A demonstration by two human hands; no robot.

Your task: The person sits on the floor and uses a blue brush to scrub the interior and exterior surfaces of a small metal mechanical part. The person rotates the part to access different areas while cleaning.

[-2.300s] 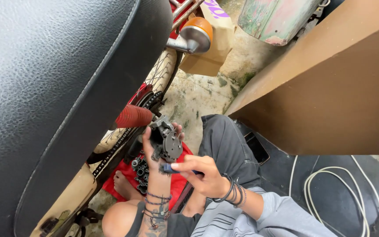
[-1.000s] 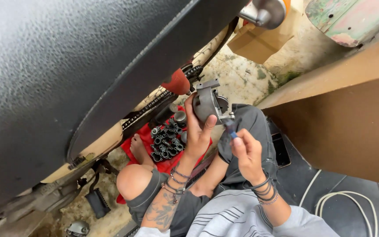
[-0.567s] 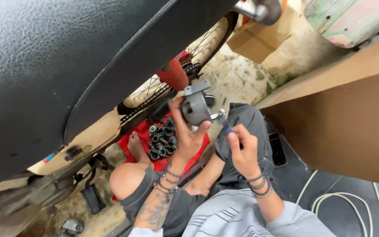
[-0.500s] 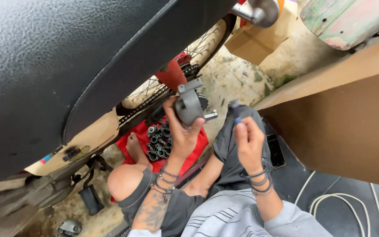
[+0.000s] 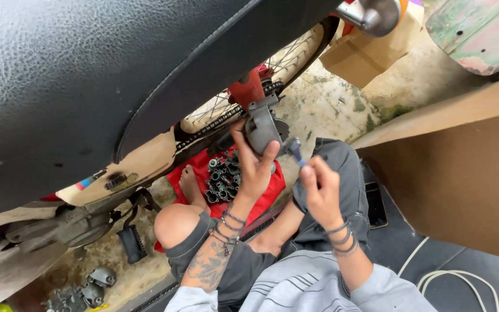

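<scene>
My left hand (image 5: pixel 253 170) is wrapped around a grey metal engine part (image 5: pixel 263 126), and I hold it up in the middle of the frame, just under the black motorbike seat (image 5: pixel 105 69). My right hand (image 5: pixel 320 192) pinches a small tool with a blue handle (image 5: pixel 295 152), and its tip is right beside the part. Below my left hand, a bunch of sockets (image 5: pixel 222 177) lies on a red cloth (image 5: pixel 264 193) on the floor. A white cable (image 5: pixel 463 277) curls in the lower right.
</scene>
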